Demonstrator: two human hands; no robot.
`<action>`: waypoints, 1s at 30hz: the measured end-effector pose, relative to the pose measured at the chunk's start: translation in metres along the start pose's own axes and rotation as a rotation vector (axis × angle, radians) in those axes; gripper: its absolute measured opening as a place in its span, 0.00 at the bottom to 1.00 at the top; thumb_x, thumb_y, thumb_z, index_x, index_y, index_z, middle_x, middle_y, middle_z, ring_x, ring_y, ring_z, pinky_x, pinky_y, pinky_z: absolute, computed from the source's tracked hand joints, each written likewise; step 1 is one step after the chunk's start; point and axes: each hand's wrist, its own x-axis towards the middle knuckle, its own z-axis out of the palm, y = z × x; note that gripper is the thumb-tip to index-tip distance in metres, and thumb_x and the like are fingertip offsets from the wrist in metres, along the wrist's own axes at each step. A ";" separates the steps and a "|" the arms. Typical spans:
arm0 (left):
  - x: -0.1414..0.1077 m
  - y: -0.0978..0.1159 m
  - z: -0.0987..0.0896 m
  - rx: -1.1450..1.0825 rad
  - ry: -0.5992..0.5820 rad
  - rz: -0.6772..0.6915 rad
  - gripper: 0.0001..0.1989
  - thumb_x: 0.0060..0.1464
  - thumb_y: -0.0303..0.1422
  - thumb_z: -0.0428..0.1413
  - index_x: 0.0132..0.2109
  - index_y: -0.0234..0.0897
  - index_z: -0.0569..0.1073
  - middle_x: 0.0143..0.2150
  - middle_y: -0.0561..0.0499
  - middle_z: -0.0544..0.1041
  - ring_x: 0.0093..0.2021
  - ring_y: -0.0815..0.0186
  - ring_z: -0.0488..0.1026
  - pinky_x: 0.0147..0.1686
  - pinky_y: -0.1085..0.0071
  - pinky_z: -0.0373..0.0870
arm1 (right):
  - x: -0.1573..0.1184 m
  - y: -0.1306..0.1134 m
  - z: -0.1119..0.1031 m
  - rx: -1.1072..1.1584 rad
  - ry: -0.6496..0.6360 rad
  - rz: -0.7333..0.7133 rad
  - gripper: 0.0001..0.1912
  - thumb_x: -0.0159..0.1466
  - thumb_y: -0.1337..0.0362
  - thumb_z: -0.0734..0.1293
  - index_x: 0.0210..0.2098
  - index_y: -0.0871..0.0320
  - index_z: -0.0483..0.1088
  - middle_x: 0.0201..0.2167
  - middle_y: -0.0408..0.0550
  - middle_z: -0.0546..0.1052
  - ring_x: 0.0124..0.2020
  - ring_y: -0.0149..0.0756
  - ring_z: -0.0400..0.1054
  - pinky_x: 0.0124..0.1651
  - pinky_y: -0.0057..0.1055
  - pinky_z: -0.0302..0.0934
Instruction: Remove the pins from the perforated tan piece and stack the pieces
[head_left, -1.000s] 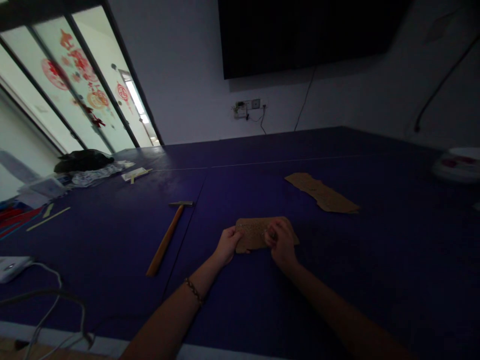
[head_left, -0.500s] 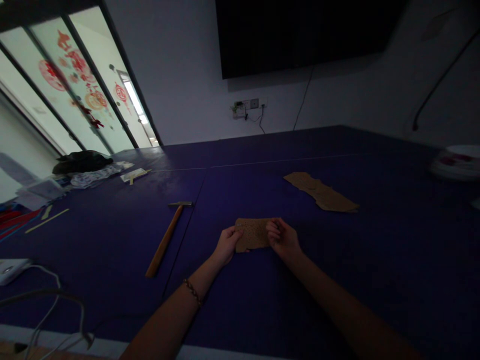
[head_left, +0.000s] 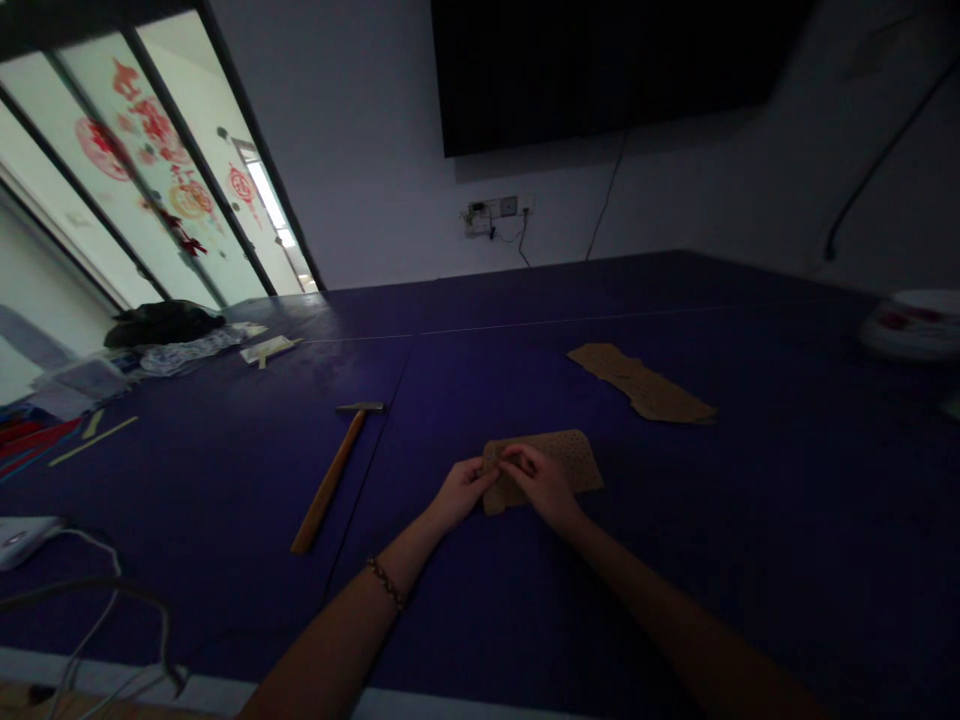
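Observation:
My left hand [head_left: 459, 494] is closed on the left end of a small brown piece of cardboard [head_left: 576, 458] dotted with many little holes. The piece is held tilted just above the table. Over its left part is my right hand [head_left: 546, 488], thumb and forefinger pinched together close to the left thumb; whatever is between those fingertips is too small to make out. To the left lies a hammer [head_left: 330, 485] with a wooden handle and a metal head. A larger torn strip of brown cardboard [head_left: 645, 385] rests beyond my right hand.
The purple table [head_left: 465, 380] runs back to the wall. At left are a power strip [head_left: 28, 540] with white cables, thin coloured sticks [head_left: 37, 440], a clear box [head_left: 79, 385] and a black bag [head_left: 165, 322]. A bowl-like white object [head_left: 915, 330] stands at far right.
My right hand has moved left across the cardboard, from its right end to near my left thumb. The cardboard has shifted slightly right and turned, so its right end now shows.

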 end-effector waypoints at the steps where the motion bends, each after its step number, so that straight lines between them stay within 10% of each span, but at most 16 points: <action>1: 0.000 0.000 0.000 0.013 -0.012 0.003 0.16 0.41 0.39 0.58 0.35 0.30 0.72 0.30 0.50 0.74 0.30 0.68 0.69 0.33 0.72 0.63 | -0.001 -0.001 0.001 -0.044 -0.008 -0.025 0.04 0.46 0.67 0.67 0.24 0.56 0.71 0.12 0.34 0.55 0.16 0.26 0.50 0.21 0.25 0.43; 30: -0.002 0.006 0.001 0.128 -0.022 0.054 0.13 0.42 0.40 0.57 0.27 0.31 0.72 0.24 0.53 0.71 0.24 0.72 0.64 0.27 0.76 0.59 | -0.004 0.002 0.004 -0.222 -0.046 -0.192 0.04 0.52 0.65 0.62 0.23 0.55 0.68 0.16 0.39 0.63 0.19 0.32 0.58 0.24 0.27 0.51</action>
